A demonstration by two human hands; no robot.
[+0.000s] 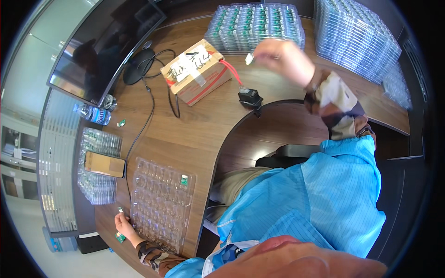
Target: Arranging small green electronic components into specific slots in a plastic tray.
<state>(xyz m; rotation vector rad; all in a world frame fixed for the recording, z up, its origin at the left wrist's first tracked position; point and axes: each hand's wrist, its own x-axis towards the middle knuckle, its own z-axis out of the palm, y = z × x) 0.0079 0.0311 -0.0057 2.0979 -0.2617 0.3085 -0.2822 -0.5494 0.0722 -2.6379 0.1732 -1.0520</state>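
At the left end of the desk my left hand (124,226) pinches a small circuit board (121,210) by its edge. A second green board (120,237) lies on the desk beside that hand. My right hand (286,59), a little blurred, is raised at the far right with another small board, whitish and green (249,59), between its fingertips. It is in front of a stack of clear trays filled with green boards (255,28). Between my left forearm and the desk edge lies a clear plastic blister tray (162,204); one green board (184,180) sits in a corner cell.
A taped cardboard box (197,72) has red wires leading to a black switch (250,98) at the desk's curved edge. Other tray stacks stand at right (354,41) and left, the left one under a phone (104,164). A monitor (102,46), cables and a water bottle (95,114) are behind.
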